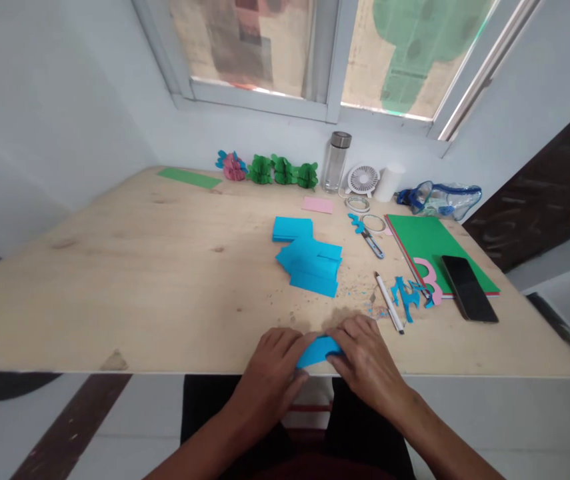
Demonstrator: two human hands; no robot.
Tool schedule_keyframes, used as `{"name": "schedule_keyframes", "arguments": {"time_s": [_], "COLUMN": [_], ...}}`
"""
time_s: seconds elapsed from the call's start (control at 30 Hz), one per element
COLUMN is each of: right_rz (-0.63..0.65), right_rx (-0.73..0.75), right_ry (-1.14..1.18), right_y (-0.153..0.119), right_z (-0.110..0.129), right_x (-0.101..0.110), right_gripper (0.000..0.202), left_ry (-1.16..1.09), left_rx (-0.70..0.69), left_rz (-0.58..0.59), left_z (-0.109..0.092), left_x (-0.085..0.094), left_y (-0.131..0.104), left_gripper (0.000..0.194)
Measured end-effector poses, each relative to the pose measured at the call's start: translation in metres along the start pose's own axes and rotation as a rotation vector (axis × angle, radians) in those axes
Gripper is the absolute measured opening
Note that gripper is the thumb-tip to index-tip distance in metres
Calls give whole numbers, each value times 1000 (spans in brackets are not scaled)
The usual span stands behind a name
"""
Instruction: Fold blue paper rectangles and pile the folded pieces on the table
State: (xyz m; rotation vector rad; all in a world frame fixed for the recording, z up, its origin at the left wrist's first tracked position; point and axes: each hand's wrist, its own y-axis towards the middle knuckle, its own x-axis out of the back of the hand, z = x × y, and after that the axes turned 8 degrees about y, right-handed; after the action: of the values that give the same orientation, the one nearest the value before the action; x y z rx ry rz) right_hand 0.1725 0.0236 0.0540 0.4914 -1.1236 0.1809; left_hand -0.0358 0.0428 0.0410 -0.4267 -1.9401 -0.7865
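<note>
A small piece of blue paper [317, 351] lies between both hands at the table's front edge. My left hand [277, 363] grips its left end, the thumb low and the fingers on top. At its right end, my right hand [362, 353] pinches the paper between thumb and fingers. Just beyond the hands is a loose pile of blue paper pieces [312, 263], with a stack of blue sheets [292, 228] behind it. To the right of my right hand lie a white pen [389, 303] and blue paper scraps [409, 298].
A black phone [469, 289] rests partly on green sheets [445, 247] at the right. Behind stand a glass bottle [335, 163], a small white fan [363, 180] and green paper figures [283, 171]. A utility knife [373, 244] lies near wire rings. A green strip [189, 177] is at back left.
</note>
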Motion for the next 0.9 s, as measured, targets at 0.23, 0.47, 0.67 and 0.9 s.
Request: {"name": "schedule_keyframes", "arguments": {"time_s": [0.23, 0.47, 0.67, 0.9], "right_rz": [-219, -284, -349, -410], "right_rx": [3, -13, 0, 57], "right_ry": [-75, -151, -158, -93], "right_y": [39, 82, 65, 59], "right_z": [-25, -27, -16, -10], "right_x": [-19, -20, -16, -23], "right_gripper": [13, 22, 23, 23], "left_ry": [143, 285, 361, 456], "left_rx": [55, 127, 66, 30], "left_rz": [-130, -74, 94, 270], "left_z": [56, 141, 175, 185], "left_x": [20, 21, 2, -9], "left_y": [38, 125, 175, 190], "left_gripper": [42, 28, 36, 36]}}
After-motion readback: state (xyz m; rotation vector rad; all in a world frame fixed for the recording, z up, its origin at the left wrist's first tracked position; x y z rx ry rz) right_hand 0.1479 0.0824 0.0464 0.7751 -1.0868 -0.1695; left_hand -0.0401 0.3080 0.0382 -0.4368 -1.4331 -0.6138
